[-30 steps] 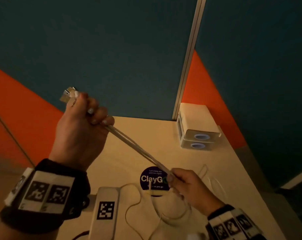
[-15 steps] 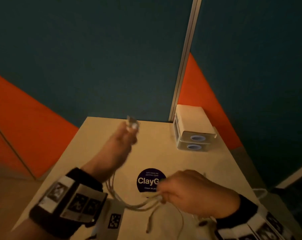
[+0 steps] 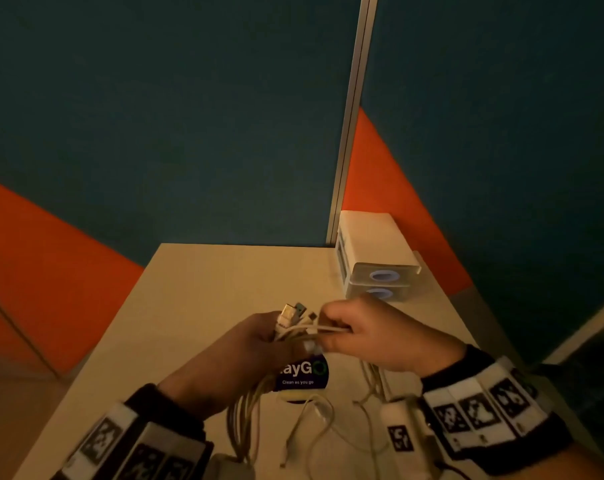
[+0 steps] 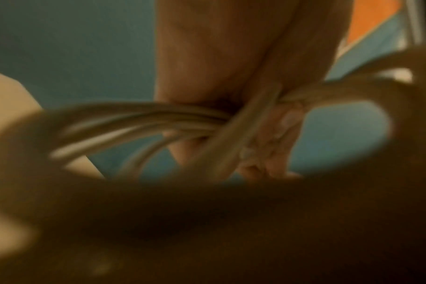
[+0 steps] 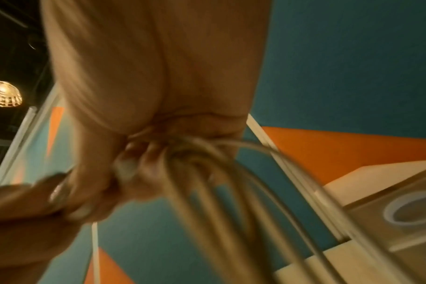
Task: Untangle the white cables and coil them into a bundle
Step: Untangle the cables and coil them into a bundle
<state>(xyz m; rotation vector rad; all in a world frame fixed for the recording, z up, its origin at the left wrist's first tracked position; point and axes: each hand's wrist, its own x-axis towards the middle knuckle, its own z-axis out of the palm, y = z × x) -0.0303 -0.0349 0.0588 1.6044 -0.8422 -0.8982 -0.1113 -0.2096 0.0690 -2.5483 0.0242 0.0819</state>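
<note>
Both hands meet above the middle of the beige table [image 3: 196,292]. My left hand [image 3: 259,344] grips a bunch of white cables [image 3: 307,330] with the USB plugs [image 3: 291,311] sticking up past its fingers. Loops of cable [image 3: 245,417] hang below it toward the table. My right hand [image 3: 349,332] is fisted on the same strands just right of the left hand. The left wrist view shows several cable strands [image 4: 139,123] crossing under curled fingers [image 4: 275,138]. In the right wrist view the cables [image 5: 231,192] fan down from curled fingers [image 5: 144,159]. A loose cable end [image 3: 314,414] lies on the table.
A stack of two white boxes [image 3: 369,254] with round blue marks stands at the table's back right, against the metal post [image 3: 349,133]. A dark round sticker [image 3: 304,374] lies under the hands. White tagged blocks [image 3: 402,434] sit near the table's front edge.
My left hand came down from high at the left and met the right hand. The taut strands went slack and now hang as loops. The right hand rose slightly toward the middle.
</note>
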